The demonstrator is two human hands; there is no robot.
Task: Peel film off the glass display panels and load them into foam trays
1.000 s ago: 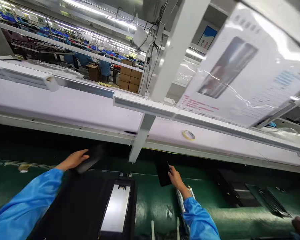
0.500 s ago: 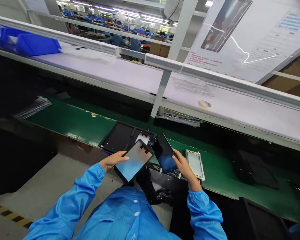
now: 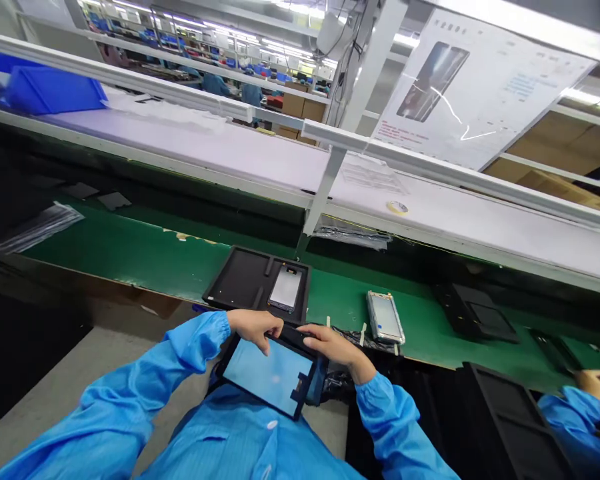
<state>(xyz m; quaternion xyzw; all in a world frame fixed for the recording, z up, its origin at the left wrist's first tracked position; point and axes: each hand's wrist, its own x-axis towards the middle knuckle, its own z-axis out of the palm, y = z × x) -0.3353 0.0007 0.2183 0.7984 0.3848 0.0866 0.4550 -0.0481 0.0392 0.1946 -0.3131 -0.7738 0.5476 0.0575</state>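
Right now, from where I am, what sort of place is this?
Probably an electronics assembly workshop: there's a flat, black-edged, screen-like rectangular panel in front of you, a long green workbench, and a large white printed sheet mounted above the bench.

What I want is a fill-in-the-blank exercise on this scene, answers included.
1. The sleeve of the left hand touching the screen is coloured ____.
2. The bench below the shelf is coloured ____.
3. The roll of tape lies on the ____.
4. A blue bin sits in the picture's upper ____ corner.

Missing words: blue; green; shelf; left.
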